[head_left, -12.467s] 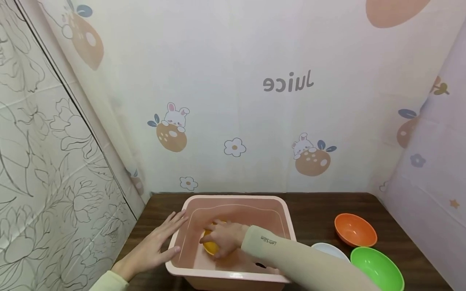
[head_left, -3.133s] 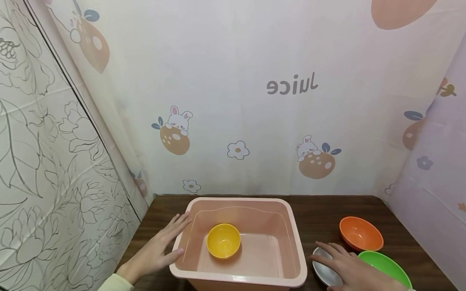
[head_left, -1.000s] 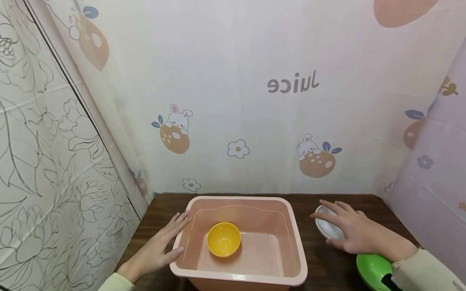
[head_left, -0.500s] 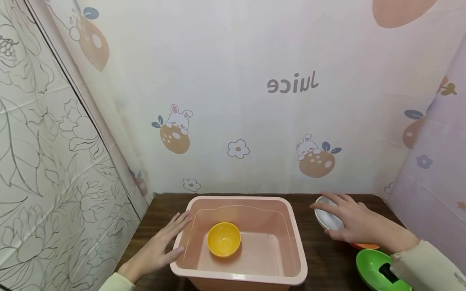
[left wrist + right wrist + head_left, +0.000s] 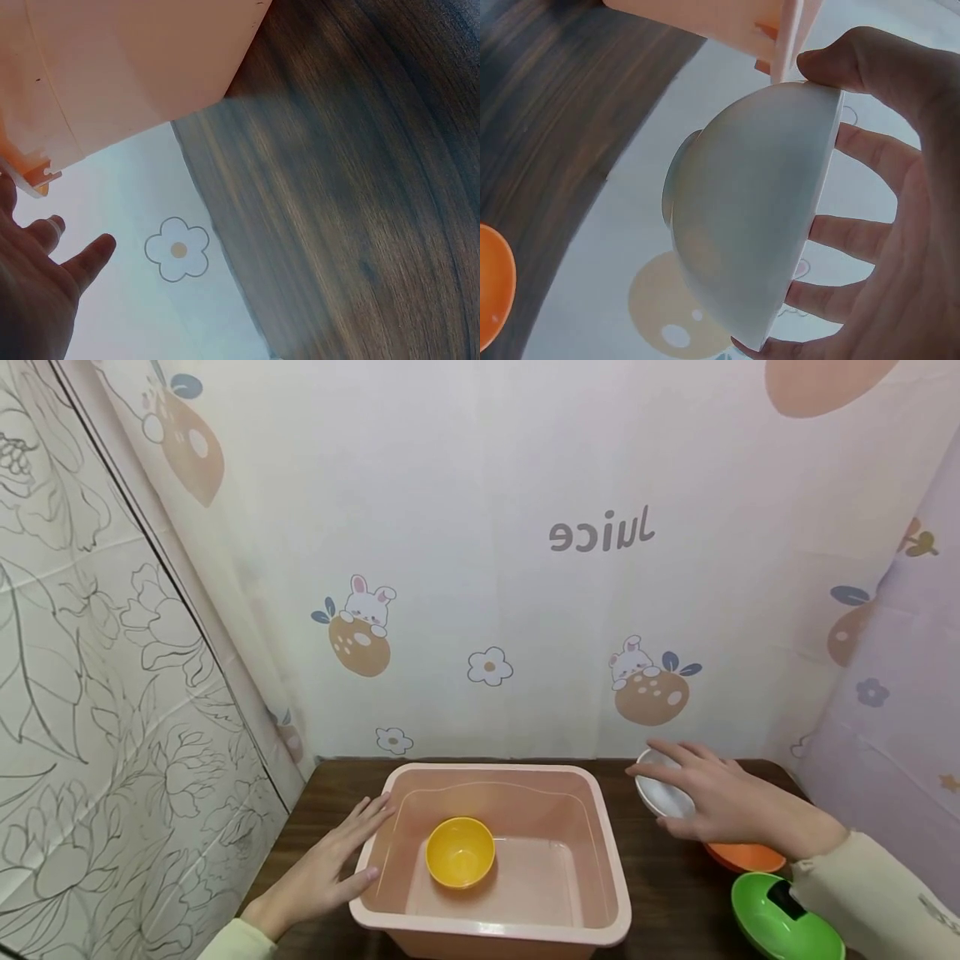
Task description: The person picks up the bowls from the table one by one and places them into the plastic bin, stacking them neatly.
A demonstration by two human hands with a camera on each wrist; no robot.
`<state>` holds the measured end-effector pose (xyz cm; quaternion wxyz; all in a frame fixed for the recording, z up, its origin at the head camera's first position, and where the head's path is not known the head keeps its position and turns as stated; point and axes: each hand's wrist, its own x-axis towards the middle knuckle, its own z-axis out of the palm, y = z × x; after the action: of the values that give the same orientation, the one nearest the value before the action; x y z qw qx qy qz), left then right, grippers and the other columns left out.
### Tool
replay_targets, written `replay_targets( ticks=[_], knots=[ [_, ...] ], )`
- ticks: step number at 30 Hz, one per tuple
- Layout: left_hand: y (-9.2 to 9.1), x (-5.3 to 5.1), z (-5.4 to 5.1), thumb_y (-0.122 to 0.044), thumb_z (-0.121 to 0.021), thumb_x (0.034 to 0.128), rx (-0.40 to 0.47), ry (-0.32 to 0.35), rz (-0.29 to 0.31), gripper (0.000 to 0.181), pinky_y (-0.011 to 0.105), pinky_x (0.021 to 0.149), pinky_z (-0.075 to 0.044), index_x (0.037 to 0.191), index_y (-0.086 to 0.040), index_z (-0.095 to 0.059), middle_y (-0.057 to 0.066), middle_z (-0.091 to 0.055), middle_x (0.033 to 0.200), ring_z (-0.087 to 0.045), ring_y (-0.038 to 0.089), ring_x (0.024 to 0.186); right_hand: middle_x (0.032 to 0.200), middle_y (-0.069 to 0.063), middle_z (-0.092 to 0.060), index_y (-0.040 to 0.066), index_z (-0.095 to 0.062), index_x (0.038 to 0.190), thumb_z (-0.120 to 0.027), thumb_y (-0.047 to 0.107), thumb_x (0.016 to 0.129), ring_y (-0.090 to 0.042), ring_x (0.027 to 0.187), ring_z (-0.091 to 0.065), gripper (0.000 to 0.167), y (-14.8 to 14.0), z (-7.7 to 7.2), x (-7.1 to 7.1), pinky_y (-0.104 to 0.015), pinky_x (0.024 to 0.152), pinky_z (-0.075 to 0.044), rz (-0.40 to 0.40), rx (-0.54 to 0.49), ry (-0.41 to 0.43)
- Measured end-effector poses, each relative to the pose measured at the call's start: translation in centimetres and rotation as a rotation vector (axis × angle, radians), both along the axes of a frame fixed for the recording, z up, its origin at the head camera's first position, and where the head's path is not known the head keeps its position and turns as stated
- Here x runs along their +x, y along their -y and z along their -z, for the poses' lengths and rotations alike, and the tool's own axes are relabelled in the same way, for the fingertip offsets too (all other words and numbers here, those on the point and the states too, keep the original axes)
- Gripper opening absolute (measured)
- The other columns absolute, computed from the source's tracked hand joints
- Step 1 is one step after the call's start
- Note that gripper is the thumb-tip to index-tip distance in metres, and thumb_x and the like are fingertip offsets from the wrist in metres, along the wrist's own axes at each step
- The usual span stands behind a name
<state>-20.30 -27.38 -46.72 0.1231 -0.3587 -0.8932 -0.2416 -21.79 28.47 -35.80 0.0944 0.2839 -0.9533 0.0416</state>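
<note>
The fingers (image 5: 849, 237) of the right hand (image 5: 723, 791) grasp a white bowl (image 5: 663, 797): spread wide across its mouth, they meet the rim on 1 side, while the thumb (image 5: 844, 69) presses the opposite side. In the right wrist view the bowl's foot ring (image 5: 679, 178) shows clear of the counter (image 5: 660, 893), so the bowl is held in the air, to the right of and apart from a pink plastic basin (image 5: 491, 928). The right hand lies over the bowl with its back upward, the forearm in a pale sleeve (image 5: 873, 897) slanting in from the lower right. The fingers of the left hand (image 5: 322, 870) are released, nearly straight and a little apart, with their tips at the basin's left rim; the thumb stands away from them, pointing toward the same rim. That hand is angled forward and inward, its cuff (image 5: 238, 941) at the bottom edge of the head view. Inside the basin, on the left part of its floor, stands 1 yellow bowl (image 5: 461, 853), mouth up. Below the right hand and wrist, on the counter, are 1 orange bowl (image 5: 746, 857), partly hidden by the hand, and nearer the person 1 green bowl (image 5: 772, 922), partly covered by the sleeve. Behind the counter hangs a white cloth (image 5: 465, 543) printed with rabbits, fruit, flowers and the mirrored word "Juice".
</note>
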Motion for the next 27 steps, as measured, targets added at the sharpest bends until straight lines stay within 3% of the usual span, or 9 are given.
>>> replay_targets(
  ticks=[5, 27],
  knots=[
    [0.0, -0.1, -0.1, -0.027, -0.069, 0.0931, -0.009, 0.004, 0.002, 0.074, 0.069, 0.108, -0.041, 0.160, -0.016, -0.039, 0.007, -0.032, 0.169, -0.030, 0.040, 0.154, 0.153, -0.018, -0.048, 0.035, -0.063, 0.137, -0.082, 0.043, 0.081, -0.049, 0.127, -0.052, 0.060, 0.4, -0.6, -0.3, -0.081, 0.075, -0.048, -0.017, 0.010, -0.005],
    [0.0, 0.0, 0.0, -0.027, -0.069, 0.0924, 0.004, -0.004, 0.007, 0.075, 0.070, 0.108, -0.041, 0.160, -0.014, -0.039, 0.008, -0.032, 0.169, -0.030, 0.041, 0.154, 0.154, -0.018, -0.048, 0.037, -0.062, 0.138, -0.081, 0.046, 0.081, -0.050, 0.128, -0.053, 0.060, 2.6, -1.4, -1.1, -0.072, 0.077, -0.053, -0.069, 0.000, -0.017]
  ],
)
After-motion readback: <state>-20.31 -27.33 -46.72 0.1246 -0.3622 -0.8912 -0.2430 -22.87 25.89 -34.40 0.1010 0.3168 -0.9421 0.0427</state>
